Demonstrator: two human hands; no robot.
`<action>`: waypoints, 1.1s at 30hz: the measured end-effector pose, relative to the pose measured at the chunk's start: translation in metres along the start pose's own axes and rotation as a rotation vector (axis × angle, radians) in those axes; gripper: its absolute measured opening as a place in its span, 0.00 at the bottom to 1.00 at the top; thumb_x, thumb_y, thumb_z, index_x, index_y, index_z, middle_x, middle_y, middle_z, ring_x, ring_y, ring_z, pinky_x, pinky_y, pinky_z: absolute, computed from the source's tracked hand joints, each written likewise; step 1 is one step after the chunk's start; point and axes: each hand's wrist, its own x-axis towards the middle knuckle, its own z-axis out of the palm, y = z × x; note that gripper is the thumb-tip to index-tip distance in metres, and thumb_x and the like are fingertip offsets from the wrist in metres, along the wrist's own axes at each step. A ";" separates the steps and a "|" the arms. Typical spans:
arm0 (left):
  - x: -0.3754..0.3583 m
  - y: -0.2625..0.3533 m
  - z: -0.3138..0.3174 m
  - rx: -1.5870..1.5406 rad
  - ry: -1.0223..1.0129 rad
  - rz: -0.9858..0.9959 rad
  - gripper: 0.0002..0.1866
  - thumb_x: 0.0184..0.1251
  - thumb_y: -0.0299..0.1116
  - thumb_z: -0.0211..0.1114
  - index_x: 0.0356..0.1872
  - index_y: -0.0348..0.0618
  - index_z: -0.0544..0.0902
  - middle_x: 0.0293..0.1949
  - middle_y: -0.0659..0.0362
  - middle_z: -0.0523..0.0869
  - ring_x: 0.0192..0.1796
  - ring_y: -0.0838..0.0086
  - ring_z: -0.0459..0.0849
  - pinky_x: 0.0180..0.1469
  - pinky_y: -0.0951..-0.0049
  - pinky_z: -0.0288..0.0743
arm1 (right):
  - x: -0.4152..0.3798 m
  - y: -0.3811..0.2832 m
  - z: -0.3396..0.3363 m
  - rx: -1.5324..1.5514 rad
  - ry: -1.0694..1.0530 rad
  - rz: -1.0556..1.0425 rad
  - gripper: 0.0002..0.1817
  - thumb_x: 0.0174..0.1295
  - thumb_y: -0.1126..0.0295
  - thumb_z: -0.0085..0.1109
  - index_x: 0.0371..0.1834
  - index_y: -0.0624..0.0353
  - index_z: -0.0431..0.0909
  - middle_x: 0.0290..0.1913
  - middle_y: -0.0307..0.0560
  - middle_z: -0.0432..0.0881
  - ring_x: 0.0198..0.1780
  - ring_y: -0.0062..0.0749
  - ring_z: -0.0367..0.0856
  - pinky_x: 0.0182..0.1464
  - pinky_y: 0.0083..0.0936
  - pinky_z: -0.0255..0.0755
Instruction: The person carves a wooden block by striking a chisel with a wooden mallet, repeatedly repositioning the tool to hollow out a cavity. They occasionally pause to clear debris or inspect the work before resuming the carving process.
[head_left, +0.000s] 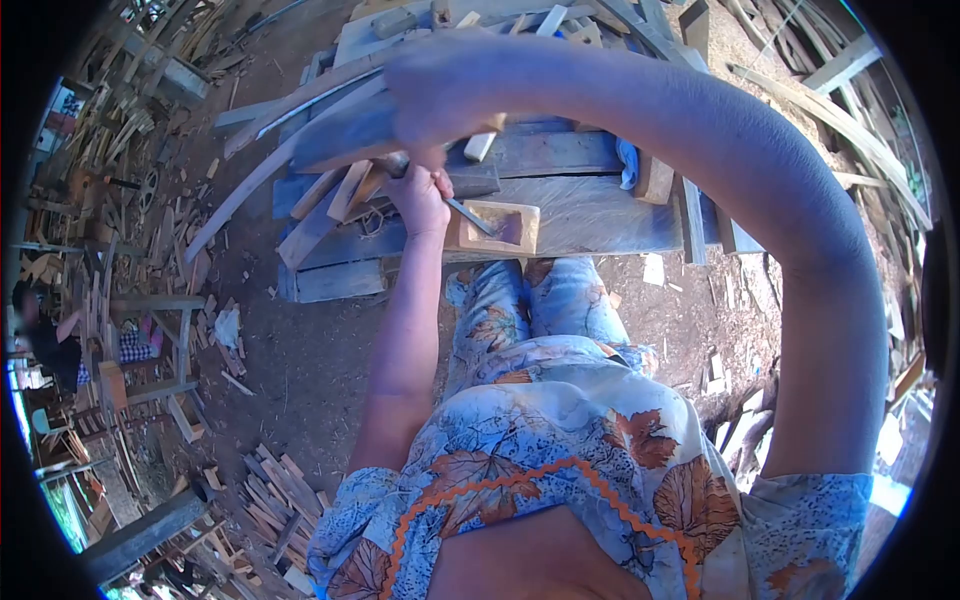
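Note:
My left hand (420, 200) is closed around the handle of a chisel (468, 215). The blade slants down into the recess of a small, pale wooden block (530, 228) at the near edge of the bench. Above the chisel's handle end is my right hand (425, 100), smeared by motion, with the arm bent over from the right. It appears to grip a thick, blurred piece of wood (345, 137) that extends to the left; the fingers are not sharp.
The plank workbench (590, 215) carries offcuts and several long boards. A blue cloth (627, 163) lies beside a wood block (655, 178). Wood scraps (285, 500) are piled on the dirt floor at left. Another person (50, 335) is at the far left.

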 end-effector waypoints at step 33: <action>0.004 -0.018 0.004 -0.074 0.153 -0.143 0.11 0.52 0.25 0.63 0.21 0.46 0.68 0.14 0.66 0.68 0.11 0.80 0.67 0.12 0.79 0.60 | 0.017 0.028 0.025 0.025 0.051 -0.015 0.21 0.35 0.63 0.67 0.36 0.61 0.83 0.31 0.53 0.84 0.37 0.42 0.85 0.41 0.33 0.79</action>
